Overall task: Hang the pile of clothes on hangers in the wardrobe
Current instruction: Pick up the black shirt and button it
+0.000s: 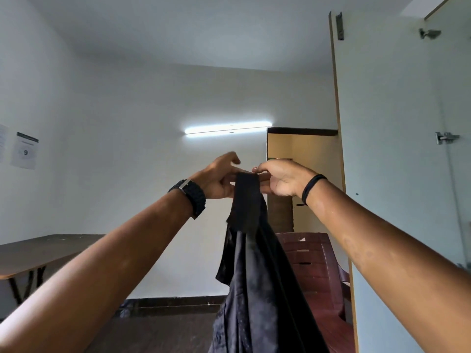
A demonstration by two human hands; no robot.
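Observation:
A dark navy garment (257,289) hangs down from both raised hands at the centre of the view. My left hand (219,178), with a black watch on the wrist, pinches its top edge from the left. My right hand (281,178), with a black band on the wrist, grips the same top edge from the right. The two hands almost touch. No hanger shows in the view. The wardrobe's open door (382,149) stands at the right, pale with a wooden edge and metal hinges.
A dark red plastic chair (313,266) stands behind the garment, next to the wardrobe door. A brown table (33,253) sits at the left. A tube light (226,128) glows on the far wall, and papers (24,151) hang on the left wall.

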